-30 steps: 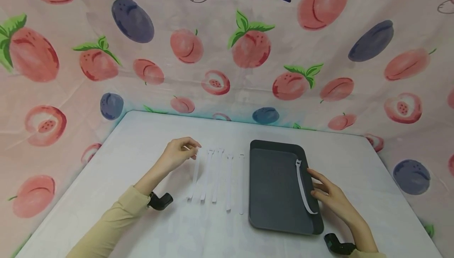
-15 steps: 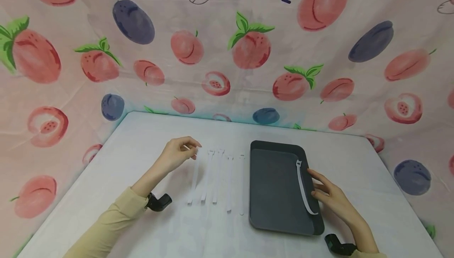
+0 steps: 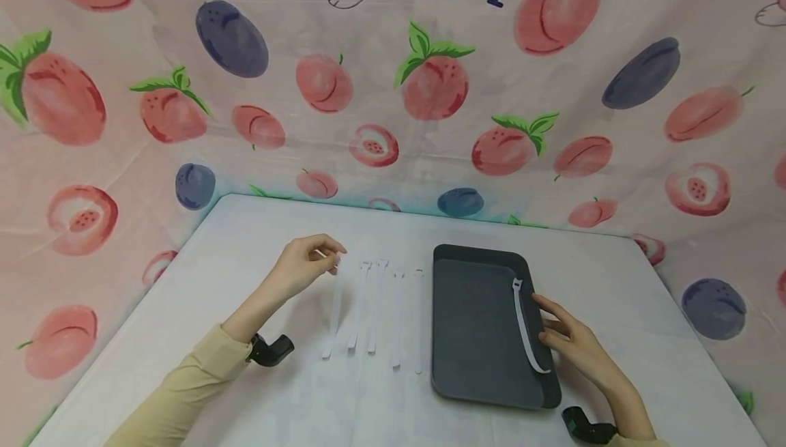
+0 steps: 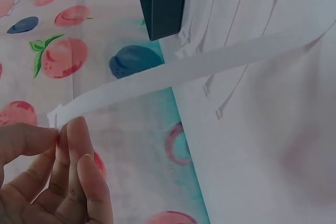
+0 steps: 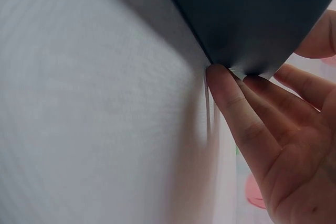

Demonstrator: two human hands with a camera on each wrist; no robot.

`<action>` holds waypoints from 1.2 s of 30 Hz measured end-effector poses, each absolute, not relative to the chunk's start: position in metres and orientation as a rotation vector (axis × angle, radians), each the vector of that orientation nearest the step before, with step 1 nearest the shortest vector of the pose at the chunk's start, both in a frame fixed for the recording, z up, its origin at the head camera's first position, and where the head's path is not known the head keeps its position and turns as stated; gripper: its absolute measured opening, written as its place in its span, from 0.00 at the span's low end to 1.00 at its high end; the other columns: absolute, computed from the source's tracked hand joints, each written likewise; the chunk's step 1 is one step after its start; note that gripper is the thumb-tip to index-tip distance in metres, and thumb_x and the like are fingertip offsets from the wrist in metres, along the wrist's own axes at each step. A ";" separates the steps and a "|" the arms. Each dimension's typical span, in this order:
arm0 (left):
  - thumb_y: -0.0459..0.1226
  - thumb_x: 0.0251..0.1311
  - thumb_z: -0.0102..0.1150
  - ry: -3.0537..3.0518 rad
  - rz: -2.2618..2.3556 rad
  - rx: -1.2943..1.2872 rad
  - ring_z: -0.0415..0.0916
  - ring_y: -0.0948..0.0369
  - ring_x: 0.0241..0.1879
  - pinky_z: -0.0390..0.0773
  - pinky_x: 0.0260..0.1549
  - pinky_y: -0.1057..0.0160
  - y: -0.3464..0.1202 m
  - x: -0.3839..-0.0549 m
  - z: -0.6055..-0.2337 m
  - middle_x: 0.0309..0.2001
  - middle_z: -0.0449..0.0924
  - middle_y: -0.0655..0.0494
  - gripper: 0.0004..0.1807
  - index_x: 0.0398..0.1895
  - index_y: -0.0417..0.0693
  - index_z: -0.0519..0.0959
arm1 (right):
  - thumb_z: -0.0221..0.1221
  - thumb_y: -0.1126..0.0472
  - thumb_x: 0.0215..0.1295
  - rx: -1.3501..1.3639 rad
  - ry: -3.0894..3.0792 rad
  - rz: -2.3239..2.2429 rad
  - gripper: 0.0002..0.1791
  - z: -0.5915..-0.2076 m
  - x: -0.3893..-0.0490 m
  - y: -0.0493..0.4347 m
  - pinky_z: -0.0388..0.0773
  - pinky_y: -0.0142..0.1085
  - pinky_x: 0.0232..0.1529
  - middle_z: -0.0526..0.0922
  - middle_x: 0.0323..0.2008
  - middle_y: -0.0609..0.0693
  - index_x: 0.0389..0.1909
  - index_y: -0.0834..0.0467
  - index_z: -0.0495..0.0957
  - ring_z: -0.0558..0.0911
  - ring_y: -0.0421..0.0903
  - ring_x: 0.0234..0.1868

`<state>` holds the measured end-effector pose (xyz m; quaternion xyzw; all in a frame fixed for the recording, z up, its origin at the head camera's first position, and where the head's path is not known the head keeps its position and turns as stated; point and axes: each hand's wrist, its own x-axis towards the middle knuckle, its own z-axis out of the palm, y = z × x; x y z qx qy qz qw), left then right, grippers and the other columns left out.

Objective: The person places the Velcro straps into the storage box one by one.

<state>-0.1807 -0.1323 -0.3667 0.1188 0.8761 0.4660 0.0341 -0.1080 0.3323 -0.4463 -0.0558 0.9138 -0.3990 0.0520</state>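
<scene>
My left hand [image 3: 310, 258] pinches one end of a white cable tie [image 4: 178, 74] between thumb and fingertips. In the left wrist view the tie runs from the fingers as a flat band toward the table. More white cable ties lie in a row to its right, among them one cable tie [image 3: 419, 321] near the tray. My right hand [image 3: 577, 341] holds the right side of the dark grey tray [image 3: 479, 379], with its thumb at the rim and other fingers against the outer wall [image 5: 247, 24]. Inside the tray, a curved white cable tie [image 3: 524, 327] lies along the right side.
A white-covered table [image 3: 258, 228] carries everything. Behind it hangs a pink cloth [image 3: 381, 44] printed with peaches, running down to the table's far edge. Black wrist cameras, one on the left wrist [image 3: 273, 350] and one on the right [image 3: 586, 425], stick out near the table.
The left hand has shifted slightly left, and the lower end of its cable tie has swung a little toward the near left. The right hand and tray stay in place.
</scene>
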 end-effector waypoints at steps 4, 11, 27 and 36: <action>0.34 0.64 0.56 2.696 1.429 0.389 0.82 0.61 0.30 0.71 0.34 0.63 -0.131 -0.180 -0.364 0.35 0.85 0.44 0.10 0.45 0.44 0.82 | 0.54 0.62 0.67 -0.169 2.776 -1.213 0.35 -0.446 -0.108 0.332 0.70 0.66 0.53 0.63 0.69 0.66 0.74 0.50 0.56 0.74 0.70 0.60; 0.34 0.63 0.56 2.706 1.417 0.402 0.81 0.63 0.29 0.71 0.32 0.63 -0.130 -0.179 -0.362 0.32 0.84 0.49 0.09 0.44 0.45 0.82 | 0.54 0.61 0.67 -0.154 2.765 -1.211 0.35 -0.447 -0.109 0.333 0.70 0.67 0.52 0.62 0.70 0.66 0.74 0.49 0.55 0.72 0.71 0.61; 0.33 0.63 0.57 2.710 1.418 0.440 0.81 0.62 0.28 0.70 0.32 0.62 -0.127 -0.178 -0.354 0.30 0.84 0.47 0.08 0.43 0.46 0.82 | 0.54 0.61 0.67 -0.149 2.766 -1.202 0.36 -0.448 -0.109 0.334 0.70 0.68 0.51 0.62 0.70 0.65 0.74 0.48 0.55 0.72 0.71 0.61; 0.34 0.64 0.57 2.703 1.408 0.453 0.80 0.63 0.28 0.71 0.32 0.62 -0.126 -0.177 -0.349 0.29 0.84 0.50 0.08 0.44 0.47 0.83 | 0.54 0.60 0.67 -0.134 2.762 -1.202 0.35 -0.447 -0.109 0.334 0.69 0.67 0.52 0.62 0.70 0.64 0.74 0.47 0.55 0.72 0.70 0.62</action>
